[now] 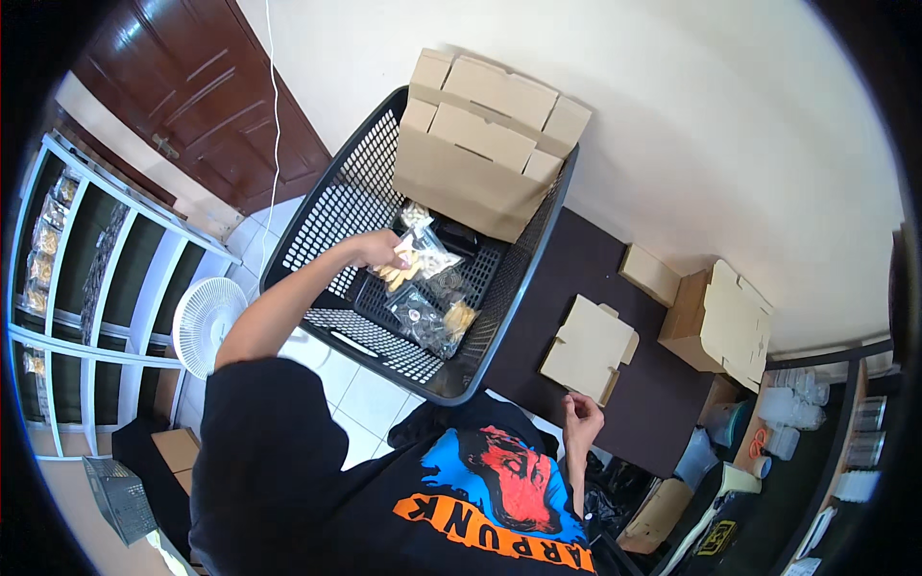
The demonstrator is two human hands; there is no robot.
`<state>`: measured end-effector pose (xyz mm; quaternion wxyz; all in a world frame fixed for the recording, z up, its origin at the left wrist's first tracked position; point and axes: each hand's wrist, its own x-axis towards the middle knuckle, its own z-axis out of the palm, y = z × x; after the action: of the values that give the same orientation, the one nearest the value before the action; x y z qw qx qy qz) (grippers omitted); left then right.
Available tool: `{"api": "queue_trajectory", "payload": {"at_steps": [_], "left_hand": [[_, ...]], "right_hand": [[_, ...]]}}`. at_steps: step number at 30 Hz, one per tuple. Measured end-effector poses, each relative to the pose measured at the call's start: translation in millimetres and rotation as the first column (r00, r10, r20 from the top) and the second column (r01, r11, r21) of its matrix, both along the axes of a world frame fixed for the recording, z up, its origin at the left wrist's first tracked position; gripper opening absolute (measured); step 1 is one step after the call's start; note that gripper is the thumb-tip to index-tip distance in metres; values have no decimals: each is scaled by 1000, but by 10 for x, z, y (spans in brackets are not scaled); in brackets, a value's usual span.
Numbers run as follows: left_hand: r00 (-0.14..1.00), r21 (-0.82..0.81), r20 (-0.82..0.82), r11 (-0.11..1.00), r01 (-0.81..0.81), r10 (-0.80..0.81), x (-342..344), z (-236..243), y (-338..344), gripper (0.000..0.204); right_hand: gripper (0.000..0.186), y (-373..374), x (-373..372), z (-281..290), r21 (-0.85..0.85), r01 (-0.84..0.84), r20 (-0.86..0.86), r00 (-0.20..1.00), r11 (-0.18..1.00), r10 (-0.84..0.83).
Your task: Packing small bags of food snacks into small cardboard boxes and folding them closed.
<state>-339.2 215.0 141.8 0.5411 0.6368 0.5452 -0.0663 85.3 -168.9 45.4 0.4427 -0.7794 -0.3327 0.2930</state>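
Over the black slatted basket, my left hand grips the top of a clear plastic bag of pale yellow, stick-like pieces. Below it in the basket lie more clear bags: a dark-filled bag and a bag with yellowish contents. A bag of whitish pieces rests farther back. My right hand, loosely curled with nothing seen in it, is by the near edge of a cardboard box with its side flaps sticking out, on the dark table.
Tall folded cardboard boxes stand at the basket's far end. An open carton and a small box sit against the wall. A white fan and a shelf rack are at the left; shelves with plastic containers at the right.
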Motion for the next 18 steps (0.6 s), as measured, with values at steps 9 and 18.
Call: {"api": "queue_trajectory", "payload": {"at_steps": [9, 18], "left_hand": [[676, 83, 709, 929, -360, 199, 1612, 1596, -1793, 30], [583, -143, 786, 978, -155, 207, 2724, 945, -2698, 49]], "right_hand": [[42, 700, -97, 1674, 481, -123, -597, 679, 868, 427], [38, 366, 374, 1740, 457, -298, -374, 790, 838, 486]]}}
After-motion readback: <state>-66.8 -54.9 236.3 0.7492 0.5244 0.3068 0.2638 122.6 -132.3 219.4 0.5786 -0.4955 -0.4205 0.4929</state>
